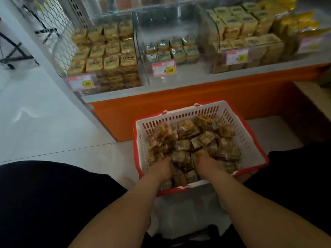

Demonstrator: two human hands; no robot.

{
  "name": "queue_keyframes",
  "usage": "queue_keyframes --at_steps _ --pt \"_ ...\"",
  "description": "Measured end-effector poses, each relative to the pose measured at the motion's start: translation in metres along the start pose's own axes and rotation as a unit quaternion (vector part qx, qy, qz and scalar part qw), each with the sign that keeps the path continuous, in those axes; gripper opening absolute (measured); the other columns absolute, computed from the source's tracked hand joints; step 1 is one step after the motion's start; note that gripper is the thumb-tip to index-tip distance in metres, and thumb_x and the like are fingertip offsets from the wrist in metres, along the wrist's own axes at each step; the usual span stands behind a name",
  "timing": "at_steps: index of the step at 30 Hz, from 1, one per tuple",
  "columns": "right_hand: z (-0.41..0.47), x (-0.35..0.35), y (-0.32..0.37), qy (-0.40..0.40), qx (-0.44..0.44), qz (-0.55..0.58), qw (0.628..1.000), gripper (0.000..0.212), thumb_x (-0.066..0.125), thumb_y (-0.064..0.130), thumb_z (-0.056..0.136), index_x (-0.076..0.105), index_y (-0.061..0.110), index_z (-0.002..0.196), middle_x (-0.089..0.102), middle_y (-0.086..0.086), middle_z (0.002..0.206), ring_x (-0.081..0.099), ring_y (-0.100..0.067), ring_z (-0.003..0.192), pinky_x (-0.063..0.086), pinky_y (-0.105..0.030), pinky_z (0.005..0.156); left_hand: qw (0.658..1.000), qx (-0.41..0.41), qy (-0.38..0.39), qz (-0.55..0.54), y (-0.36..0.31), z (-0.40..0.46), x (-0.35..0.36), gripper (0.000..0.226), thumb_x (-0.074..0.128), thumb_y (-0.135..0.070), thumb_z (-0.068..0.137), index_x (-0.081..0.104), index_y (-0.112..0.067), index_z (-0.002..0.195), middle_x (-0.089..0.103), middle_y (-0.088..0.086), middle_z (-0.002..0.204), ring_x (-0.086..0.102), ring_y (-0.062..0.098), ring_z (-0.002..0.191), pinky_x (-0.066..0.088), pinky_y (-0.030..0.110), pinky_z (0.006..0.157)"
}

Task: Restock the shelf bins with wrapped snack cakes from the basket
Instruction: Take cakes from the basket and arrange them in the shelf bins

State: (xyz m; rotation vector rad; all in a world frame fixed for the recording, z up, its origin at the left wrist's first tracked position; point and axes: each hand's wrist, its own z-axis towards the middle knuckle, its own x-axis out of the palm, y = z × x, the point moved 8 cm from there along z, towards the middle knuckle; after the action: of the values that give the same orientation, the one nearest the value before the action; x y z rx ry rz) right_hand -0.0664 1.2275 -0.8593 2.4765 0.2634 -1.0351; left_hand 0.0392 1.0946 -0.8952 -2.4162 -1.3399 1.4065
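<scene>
While both forearms reach straight down into basket [238,126], left hand [160,169] and right hand [207,164] sunk knuckle-deep in snack cakes [188,133], fingers buried under wrappers. Grip on either hand: cannot tell, fingertips hidden in the pile; backs of hands and wrists only visible. Hands side by side at near end of basket, apart, a few wrapped cakes between them.

Basket: white slotted plastic, red rim, rectangular, on pale floor [44,122]. Cakes inside: small squarish packs, crinkly glossy film, tan and gold, heaped loose at all angles.

Beyond basket, orange shelf base [197,97] with grey ledge. On ledge, clear plastic bins: left bin [100,51] packed in neat rows with yellow-gold packs; middle bin [172,49] low on stock, greenish packs in two rows at bottom; right bin [247,36] stacked high with pale green packs. Price tags [163,68] on bin fronts, pink and yellow, reading 8.00.

Dark-clothed knees either side of basket.
</scene>
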Motion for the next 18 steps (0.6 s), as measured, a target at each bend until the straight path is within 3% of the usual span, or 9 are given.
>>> queue_keyframes --at_steps 2,5,9,11,13,14,15,18 --pt "0.0 -0.001 -0.01 -0.01 0.022 -0.036 0.999 0.034 0.039 0.018 0.102 0.047 0.015 0.135 0.053 -0.01 0.133 0.053 -0.031 0.119 0.043 -0.037 0.091 0.999 0.021 0.019 0.014 -0.005 0.008 0.01 0.052 0.052 -0.045 0.096 0.039 -0.037 0.146 0.038 0.007 0.152 0.047 0.031 0.13 0.039 0.04 0.11" --pt "0.005 0.004 -0.015 -0.022 0.033 -0.043 0.998 0.029 0.039 0.015 0.101 0.053 0.013 0.126 0.061 -0.01 0.126 0.058 -0.029 0.113 0.045 -0.036 0.087 0.995 0.028 0.084 0.046 -0.008 0.018 0.03 0.062 0.053 -0.038 0.097 0.026 -0.042 0.152 0.03 0.007 0.159 0.039 0.032 0.137 0.035 0.041 0.114" --pt "0.008 0.003 -0.016 -0.034 0.042 -0.035 0.998 0.023 0.04 0.015 0.1 0.056 0.012 0.117 0.065 -0.011 0.118 0.061 -0.029 0.106 0.047 -0.035 0.08 0.983 0.006 0.16 0.091 -0.01 0.025 0.046 0.074 0.055 -0.044 0.094 0.013 -0.041 0.155 0.017 0.009 0.163 0.029 0.036 0.142 0.027 0.045 0.117" --pt "0.009 0.0 -0.017 -0.047 0.044 -0.027 0.998 0.025 0.04 0.015 0.1 0.054 0.013 0.12 0.065 -0.011 0.118 0.061 -0.029 0.106 0.044 -0.034 0.077 0.981 0.0 0.168 0.096 -0.013 0.026 0.047 0.059 0.056 -0.033 0.096 0.034 -0.027 0.151 0.036 0.01 0.153 0.043 0.032 0.13 0.037 0.037 0.106" --pt "0.01 0.001 -0.017 -0.045 0.055 -0.023 0.997 0.025 0.041 0.016 0.1 0.057 0.013 0.119 0.065 -0.011 0.119 0.061 -0.03 0.108 0.045 -0.036 0.079 0.987 -0.009 0.137 0.08 -0.01 0.034 0.046 0.026 0.054 -0.019 0.097 0.06 -0.016 0.122 0.055 0.014 0.134 0.053 0.027 0.103 0.041 0.03 0.081" --pt "0.01 0.001 -0.017 -0.041 0.06 -0.024 0.997 0.025 0.041 0.016 0.1 0.059 0.013 0.117 0.065 -0.011 0.119 0.061 -0.03 0.108 0.046 -0.036 0.08 0.99 -0.017 0.117 0.071 -0.005 0.038 0.046 0.017 0.051 -0.013 0.096 0.064 -0.014 0.107 0.06 0.016 0.126 0.055 0.026 0.097 0.041 0.029 0.076" --pt "0.01 0.001 -0.016 -0.038 0.062 -0.024 0.997 0.025 0.042 0.017 0.1 0.06 0.012 0.116 0.064 -0.012 0.119 0.061 -0.03 0.108 0.046 -0.036 0.081 0.993 -0.024 0.095 0.062 -0.002 0.04 0.043 0.016 0.05 -0.01 0.096 0.065 -0.014 0.1 0.063 0.015 0.12 0.058 0.027 0.097 0.044 0.03 0.077" --pt "0.01 0.002 -0.016 -0.034 0.067 -0.017 0.997 0.026 0.042 0.018 0.1 0.06 0.012 0.117 0.064 -0.012 0.119 0.061 -0.031 0.108 0.047 -0.037 0.082 0.996 -0.045 0.059 0.046 0.005 0.041 0.036 0.021 0.053 -0.016 0.097 0.07 -0.017 0.108 0.065 0.007 0.116 0.06 0.026 0.104 0.05 0.036 0.092"
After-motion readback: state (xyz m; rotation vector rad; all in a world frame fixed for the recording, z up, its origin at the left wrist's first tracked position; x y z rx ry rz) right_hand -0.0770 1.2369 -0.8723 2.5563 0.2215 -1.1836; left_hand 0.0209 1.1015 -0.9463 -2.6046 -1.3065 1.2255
